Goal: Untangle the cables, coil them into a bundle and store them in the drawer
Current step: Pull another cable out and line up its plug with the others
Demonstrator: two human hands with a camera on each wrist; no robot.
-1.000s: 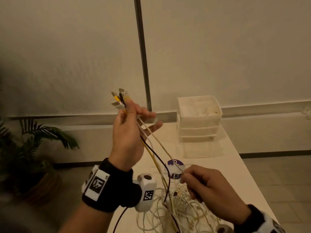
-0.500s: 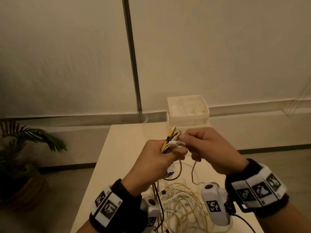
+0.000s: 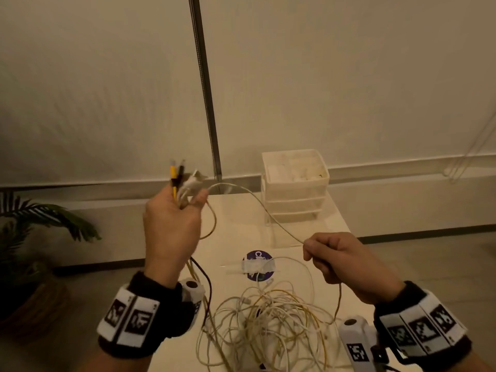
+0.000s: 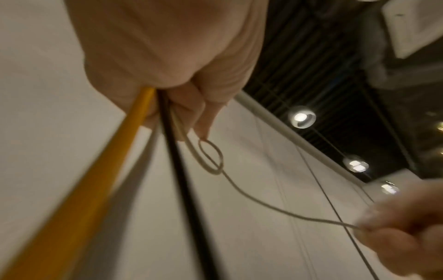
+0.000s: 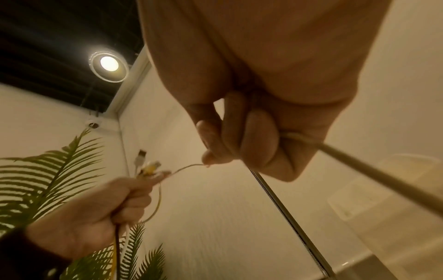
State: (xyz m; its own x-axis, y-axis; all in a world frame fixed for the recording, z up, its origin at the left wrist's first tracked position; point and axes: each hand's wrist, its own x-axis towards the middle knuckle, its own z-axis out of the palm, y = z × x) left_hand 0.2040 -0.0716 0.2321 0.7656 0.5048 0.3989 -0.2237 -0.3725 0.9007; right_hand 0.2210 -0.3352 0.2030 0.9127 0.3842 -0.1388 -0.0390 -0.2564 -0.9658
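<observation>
My left hand (image 3: pixel 171 224) is raised above the table's left side and grips a bunch of cable ends (image 3: pixel 182 178): yellow, black and white plugs stick up out of the fist. In the left wrist view the yellow cable (image 4: pixel 100 181) and black cable (image 4: pixel 182 181) run down from that fist (image 4: pixel 167 62). A pale cable (image 3: pixel 257 205) arcs from it to my right hand (image 3: pixel 341 259), which pinches it lower and to the right. The same cable (image 5: pixel 359 166) leaves my right fingers (image 5: pixel 251 140) in the right wrist view. A tangle of cables (image 3: pixel 268 326) lies on the table below.
A white stack of drawers (image 3: pixel 295 189) stands at the table's far edge, its drawers pushed in. A round purple sticker (image 3: pixel 257 267) with tape is on the white table (image 3: pixel 236 224). A potted palm (image 3: pixel 35 226) stands on the floor to the left.
The hands, which met at the plugs half a second ago, have parted. My left hand rose to the left with the plugs; my right hand slid down and right along the pale cable.
</observation>
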